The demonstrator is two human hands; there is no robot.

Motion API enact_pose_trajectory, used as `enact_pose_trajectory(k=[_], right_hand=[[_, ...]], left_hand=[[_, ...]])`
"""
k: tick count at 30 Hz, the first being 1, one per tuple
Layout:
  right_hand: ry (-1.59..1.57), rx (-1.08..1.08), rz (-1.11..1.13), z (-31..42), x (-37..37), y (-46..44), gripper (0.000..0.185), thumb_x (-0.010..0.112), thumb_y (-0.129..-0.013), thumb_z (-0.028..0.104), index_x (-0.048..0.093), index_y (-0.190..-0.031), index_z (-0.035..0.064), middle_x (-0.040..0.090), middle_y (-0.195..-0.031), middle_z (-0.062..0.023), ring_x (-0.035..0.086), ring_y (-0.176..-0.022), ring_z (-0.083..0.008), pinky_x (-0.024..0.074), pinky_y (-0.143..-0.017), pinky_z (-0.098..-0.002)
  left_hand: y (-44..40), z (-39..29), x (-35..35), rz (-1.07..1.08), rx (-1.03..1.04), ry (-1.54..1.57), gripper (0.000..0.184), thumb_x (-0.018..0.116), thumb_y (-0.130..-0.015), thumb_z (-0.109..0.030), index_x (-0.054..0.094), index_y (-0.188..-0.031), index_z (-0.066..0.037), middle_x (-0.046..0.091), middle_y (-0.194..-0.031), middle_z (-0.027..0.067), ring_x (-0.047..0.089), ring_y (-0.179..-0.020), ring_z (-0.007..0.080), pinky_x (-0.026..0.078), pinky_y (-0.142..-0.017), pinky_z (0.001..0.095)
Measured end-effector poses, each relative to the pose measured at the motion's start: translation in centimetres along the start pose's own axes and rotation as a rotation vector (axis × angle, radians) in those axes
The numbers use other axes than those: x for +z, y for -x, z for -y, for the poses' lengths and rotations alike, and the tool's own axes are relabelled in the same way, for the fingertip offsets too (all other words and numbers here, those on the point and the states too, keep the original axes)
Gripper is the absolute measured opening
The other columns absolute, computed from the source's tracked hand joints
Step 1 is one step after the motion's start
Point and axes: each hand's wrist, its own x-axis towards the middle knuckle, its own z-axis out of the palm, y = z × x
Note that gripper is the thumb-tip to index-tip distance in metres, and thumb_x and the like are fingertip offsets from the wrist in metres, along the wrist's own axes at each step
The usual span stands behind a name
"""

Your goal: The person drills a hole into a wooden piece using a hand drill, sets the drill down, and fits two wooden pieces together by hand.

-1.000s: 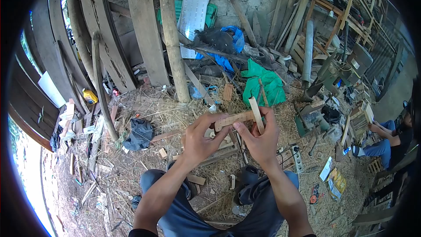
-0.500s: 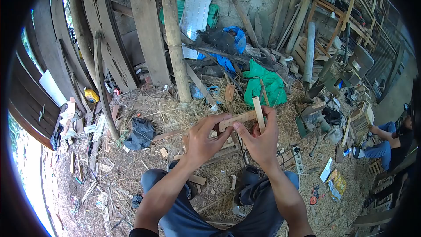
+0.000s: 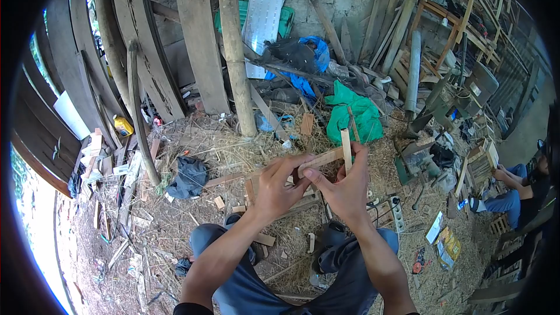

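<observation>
Both hands hold a light wooden piece in front of my knees. Its longer strip [image 3: 324, 160] slants between the hands, and a narrow upright slat [image 3: 346, 147] crosses its right end. Whether the two are joined, I cannot tell. My left hand [image 3: 279, 185] is closed, its thumb and fingers around the strip's left end. My right hand [image 3: 344, 193] is closed too, the thumb pressing along the strip and the fingers behind the upright slat. Parts of the wood are hidden by fingers.
Wood offcuts and straw litter the ground. A power strip [image 3: 397, 214] lies right of my knee. Beyond my hands are a green bag [image 3: 354, 118], a bamboo post [image 3: 234, 52] and a dark crumpled bag [image 3: 189, 176]. Another person [image 3: 516, 189] sits at the far right.
The wooden piece has turned slightly in my hands, so the strip shows a different face. My left hand has shifted a little to the right. The view has moved slightly.
</observation>
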Motion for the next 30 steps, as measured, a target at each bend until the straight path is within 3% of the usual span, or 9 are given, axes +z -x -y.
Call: enact_pose_trajectory(k=[6, 8, 12, 14, 17, 21, 24, 26, 30], right_hand=[[0.001, 0.105, 0.064, 0.5, -0.4, 0.1, 0.075, 0.085, -0.076, 0.035, 0.037, -0.123, 0.0012, 0.051, -0.092, -0.0029, 0.042, -0.067, -0.0051, 0.0368, -0.055, -0.0211], [-0.317, 0.102, 0.072, -0.5, -0.3, 0.1, 0.063, 0.076, -0.084, 0.035, 0.043, -0.122, -0.0025, 0.059, -0.102, -0.0107, 0.056, -0.084, -0.0128, 0.0455, -0.069, -0.0284], [-0.368, 0.125, 0.077, -0.1, -1.1, 0.0, 0.039, 0.065, -0.094, 0.024, 0.048, -0.117, -0.0019, 0.059, -0.095, -0.0070, 0.052, -0.076, -0.0079, 0.0430, -0.064, -0.0266], [-0.331, 0.126, 0.068, 0.0, -1.2, 0.1, 0.026, 0.059, -0.097, 0.017, 0.051, -0.113, -0.0020, 0.060, -0.090, -0.0057, 0.054, -0.076, -0.0073, 0.0441, -0.065, -0.0254], [-0.372, 0.106, 0.038, -0.1, -0.8, 0.2, 0.025, 0.060, -0.096, 0.016, 0.051, -0.111, -0.0020, 0.060, -0.087, -0.0044, 0.054, -0.075, -0.0071, 0.0440, -0.065, -0.0249], [-0.363, 0.119, 0.070, 0.2, -1.1, 0.1, 0.025, 0.056, -0.099, 0.019, 0.053, -0.113, -0.0017, 0.058, -0.086, -0.0030, 0.051, -0.071, -0.0068, 0.0414, -0.062, -0.0234], [-0.277, 0.066, -0.063, -0.6, -1.9, -0.3, 0.028, 0.051, -0.101, 0.021, 0.054, -0.118, -0.0012, 0.057, -0.086, -0.0012, 0.046, -0.066, -0.0062, 0.0380, -0.058, -0.0219], [-0.457, 0.054, 0.024, 0.3, -2.7, -0.1, 0.032, 0.047, -0.103, 0.023, 0.054, -0.122, -0.0014, 0.056, -0.084, -0.0005, 0.042, -0.061, -0.0063, 0.0357, -0.055, -0.0218], [-0.255, -0.113, 0.161, 1.4, -1.9, 1.2, 0.031, 0.053, -0.099, 0.017, 0.055, -0.125, -0.0012, 0.062, -0.073, -0.0031, 0.051, -0.058, -0.0065, 0.0377, -0.052, -0.0231]], left_hand=[[-0.2, -0.2, -0.2, 0.020, -0.017, -0.007, 0.040, 0.079, -0.071, 0.001, 0.065, -0.108, -0.005, 0.070, -0.094, 0.0090, 0.063, -0.064, 0.0168, 0.051, -0.059, 0.0293], [-0.5, -0.6, -0.8, 0.058, -0.114, -0.037, 0.032, 0.078, -0.076, 0.000, 0.064, -0.105, -0.001, 0.070, -0.091, 0.0108, 0.065, -0.072, 0.0142, 0.053, -0.064, 0.0268], [-0.6, 0.0, -0.7, 0.080, -0.272, 0.064, 0.032, 0.076, -0.080, -0.002, 0.061, -0.108, 0.000, 0.069, -0.094, 0.0096, 0.066, -0.079, 0.0134, 0.053, -0.071, 0.0273], [-0.5, 0.5, -0.4, 0.062, -0.463, 0.382, 0.035, 0.076, -0.083, -0.005, 0.058, -0.113, 0.000, 0.069, -0.100, 0.0092, 0.065, -0.083, 0.0133, 0.053, -0.076, 0.0268], [-0.9, -0.2, 0.0, -0.014, -0.641, 0.715, 0.034, 0.074, -0.087, -0.009, 0.058, -0.115, 0.002, 0.069, -0.099, 0.0091, 0.066, -0.086, 0.0128, 0.054, -0.080, 0.0262], [-0.5, 1.0, 0.1, 0.016, -0.682, 0.769, 0.034, 0.071, -0.089, -0.009, 0.057, -0.116, 0.004, 0.069, -0.100, 0.0114, 0.067, -0.089, 0.0142, 0.054, -0.081, 0.0269], [-0.9, 1.1, -0.4, -0.038, -0.642, 0.798, 0.029, 0.067, -0.090, -0.004, 0.057, -0.116, 0.005, 0.069, -0.099, 0.0142, 0.068, -0.090, 0.0175, 0.056, -0.081, 0.0304], [-1.2, 0.7, -0.9, -0.120, -0.580, 0.730, 0.026, 0.066, -0.091, -0.004, 0.058, -0.114, 0.005, 0.070, -0.098, 0.0147, 0.069, -0.092, 0.0187, 0.057, -0.083, 0.0299], [-1.0, 1.5, -1.3, -0.140, -0.535, 0.662, 0.028, 0.066, -0.091, -0.005, 0.058, -0.116, 0.005, 0.070, -0.101, 0.0131, 0.068, -0.092, 0.0150, 0.056, -0.079, 0.0259]])
